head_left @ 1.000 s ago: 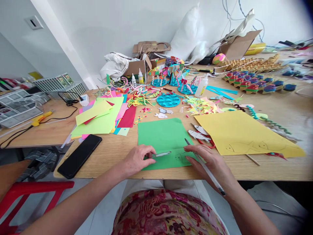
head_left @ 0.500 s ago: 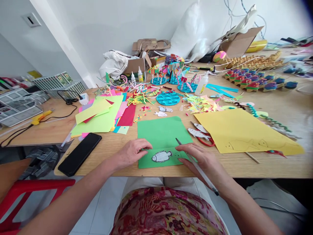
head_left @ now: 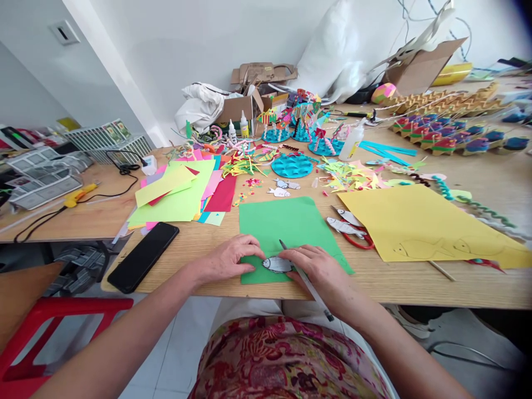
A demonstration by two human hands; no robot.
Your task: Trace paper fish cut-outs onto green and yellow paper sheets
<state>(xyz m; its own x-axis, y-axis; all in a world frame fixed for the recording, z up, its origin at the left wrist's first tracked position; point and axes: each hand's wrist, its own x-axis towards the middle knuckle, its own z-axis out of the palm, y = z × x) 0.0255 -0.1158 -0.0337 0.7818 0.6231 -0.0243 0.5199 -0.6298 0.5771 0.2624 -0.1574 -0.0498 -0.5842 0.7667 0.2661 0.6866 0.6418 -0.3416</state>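
Note:
A green paper sheet [head_left: 285, 221] lies at the front edge of the table, with a white cut-out paper fish [head_left: 276, 264] flat on its lower part. My left hand [head_left: 228, 257] rests over the sheet's left side, thumb and fingers apart, an index fingertip beside the fish's head. Over the fish's tail end is my right hand [head_left: 328, 277], its fingertips on the cut-out and hiding the tail. A pen [head_left: 310, 288] is tucked in that hand, tip pointing up and away.
A black phone [head_left: 143, 256] and coloured papers [head_left: 174, 188] lie to the left. On the right are a yellow sheet [head_left: 386, 221] with fish outlines, red-handled scissors [head_left: 359, 241] and more cut-out fish [head_left: 344, 226]. A glue bottle [head_left: 352, 143] stands farther back.
My right hand has moved left onto the fish's tail, carrying the pen. The fish sits slightly nearer the hands' middle, and my left fingers have come up to its head.

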